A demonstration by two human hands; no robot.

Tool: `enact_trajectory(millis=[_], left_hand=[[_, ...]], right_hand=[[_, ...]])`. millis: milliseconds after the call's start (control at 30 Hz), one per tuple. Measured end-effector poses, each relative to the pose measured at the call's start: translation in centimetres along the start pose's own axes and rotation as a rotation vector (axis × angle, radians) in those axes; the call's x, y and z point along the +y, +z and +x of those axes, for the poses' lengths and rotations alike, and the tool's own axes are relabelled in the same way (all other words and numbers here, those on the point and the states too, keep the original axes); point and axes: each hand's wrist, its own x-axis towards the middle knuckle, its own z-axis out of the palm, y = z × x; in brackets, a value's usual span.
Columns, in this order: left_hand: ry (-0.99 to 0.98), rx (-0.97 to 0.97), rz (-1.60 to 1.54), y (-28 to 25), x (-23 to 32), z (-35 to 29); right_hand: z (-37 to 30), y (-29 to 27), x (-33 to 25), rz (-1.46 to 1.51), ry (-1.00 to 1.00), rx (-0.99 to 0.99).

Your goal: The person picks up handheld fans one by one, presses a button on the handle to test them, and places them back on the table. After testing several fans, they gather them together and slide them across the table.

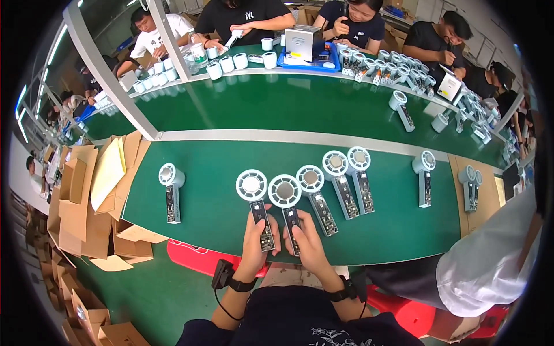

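Note:
My left hand (257,237) is closed round the handle of a pale handheld fan (251,185). A second handheld fan (285,191) is gripped by its handle in my right hand (306,237). Both stand side by side over the near bench edge, round heads away from me, their handles uncovered so that dark circuit boards show. Just right of my right hand lies another such fan (324,213). Beyond it are two more, a nearer fan (345,196) and a farther fan (364,193), close together.
On the green bench (213,155), one fan (169,174) lies left and another (427,162) right. Two more fans (470,187) rest on cardboard. Open cartons (81,202) crowd the left. A co-worker's grey sleeve (490,254) is at right. Several people work across the conveyor (248,106).

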Motion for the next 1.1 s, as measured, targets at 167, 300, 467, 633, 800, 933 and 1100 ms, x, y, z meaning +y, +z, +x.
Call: enact_trajectory(millis=[167, 300, 467, 633, 800, 933, 1100], left_hand=[[0.043, 0.016, 0.056, 1.0, -0.7, -0.1], [0.058, 0.041, 0.039, 0.8, -1.2, -0.1], [0.085, 0.044, 0.067, 1.1, -1.2, 0.4], [0.070, 0.049, 0.057, 1.1, -1.2, 0.4], [0.055, 0.072, 0.046, 0.8, -1.2, 0.5], [0.056, 0.029, 0.011, 0.8, -1.0, 0.5], [0.026, 0.013, -0.018, 0.4, -0.8, 0.2]], right_hand=[[-0.8, 0.0, 0.0, 0.088, -0.026, 0.037], [-0.5, 0.1, 0.1, 0.107, -0.045, 0.023], [-0.3, -0.1, -0.4, 0.079, -0.041, -0.002], [-0.4, -0.2, -0.1, 0.110, -0.017, 0.027], [-0.1, -0.1, 0.0, 0.080, 0.011, 0.029], [0.0, -0.2, -0.3, 0.099, 0.019, 0.018], [-0.1, 0.1, 0.1, 0.117, 0.031, 0.031]])
